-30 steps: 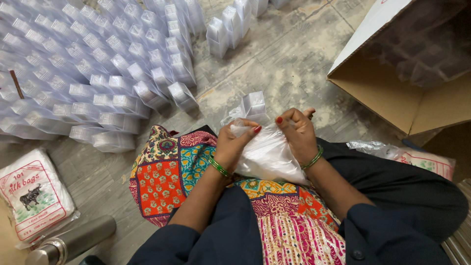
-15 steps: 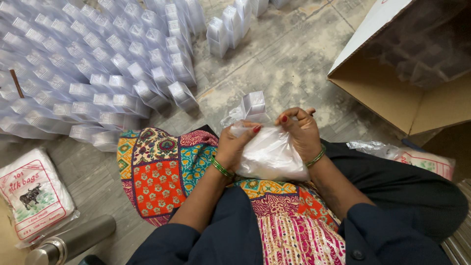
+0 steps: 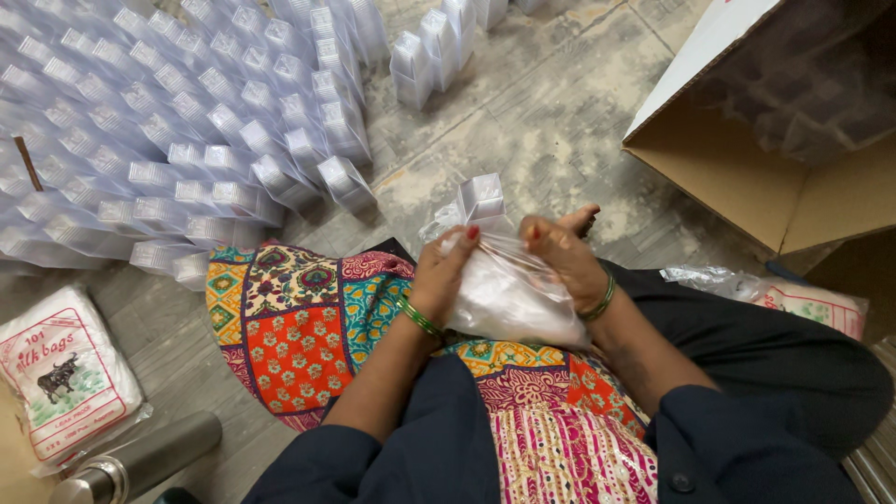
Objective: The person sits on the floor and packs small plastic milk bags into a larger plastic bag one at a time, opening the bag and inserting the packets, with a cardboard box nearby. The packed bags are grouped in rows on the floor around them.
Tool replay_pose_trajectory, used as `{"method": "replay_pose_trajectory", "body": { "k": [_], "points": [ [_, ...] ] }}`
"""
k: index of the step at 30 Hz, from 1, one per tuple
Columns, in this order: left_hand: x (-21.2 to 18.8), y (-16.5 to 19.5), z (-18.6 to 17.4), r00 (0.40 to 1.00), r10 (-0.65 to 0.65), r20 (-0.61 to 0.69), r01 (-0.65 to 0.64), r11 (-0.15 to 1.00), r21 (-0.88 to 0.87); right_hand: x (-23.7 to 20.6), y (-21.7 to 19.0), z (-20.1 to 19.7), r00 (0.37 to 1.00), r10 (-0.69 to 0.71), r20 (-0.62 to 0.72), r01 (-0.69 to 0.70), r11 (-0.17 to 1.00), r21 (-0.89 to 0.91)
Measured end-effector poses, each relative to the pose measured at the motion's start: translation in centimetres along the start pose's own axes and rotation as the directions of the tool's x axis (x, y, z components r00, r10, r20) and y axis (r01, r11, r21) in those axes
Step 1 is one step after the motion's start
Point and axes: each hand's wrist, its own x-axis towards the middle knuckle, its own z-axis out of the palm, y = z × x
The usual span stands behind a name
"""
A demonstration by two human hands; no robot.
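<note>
Hands: left hand (image 3: 446, 271) and right hand (image 3: 560, 257) both grip the thin clear plastic bag (image 3: 509, 294) over the lap, fingers closed on its mouth. Compared with a second ago, the stack of small clear plastic containers (image 3: 481, 198) sits lower, so more of it lies inside the bag. Adjacent: patterned multicolour cloth (image 3: 299, 327), rows of clear container stacks (image 3: 187, 140) on the floor (image 3: 560, 121), open cardboard box (image 3: 775, 168).

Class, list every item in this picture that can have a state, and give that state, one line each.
Clear plastic bag: gripped at its mouth, containers partly in.
Stack of clear containers: sticking out of the bag.
Left hand: gripping the bag.
Right hand: gripping the bag.
Cardboard box: open, on its side.
Steel flask: lying down.
</note>
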Motion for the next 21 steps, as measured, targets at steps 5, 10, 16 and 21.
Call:
{"method": "replay_pose_trajectory", "body": {
  "k": [5,10,16,21],
  "points": [
    [0.3,2.5,-1.8,0.95,-0.213,0.231,0.222,0.975,-0.017,0.2,-2.9,-1.0,0.88,0.374,0.293,-0.275,0.904,-0.327],
    [5.3,1.5,-5.7,0.948,-0.265,0.179,0.292,0.945,-0.146,5.3,-4.2,-2.5,0.991,0.057,-0.125,-0.051,0.997,0.053],
    [13.5,-5.7,-6.3,0.881,0.235,-0.411,-0.092,0.937,0.338,10.7,3.9,-4.3,0.879,-0.246,-0.409,0.084,0.923,-0.375],
    [13.1,-7.0,-6.6,0.837,0.358,-0.414,0.227,0.46,0.858,10.5,4.5,-4.9,0.829,-0.347,-0.438,-0.199,0.548,-0.812]
  ]
}}
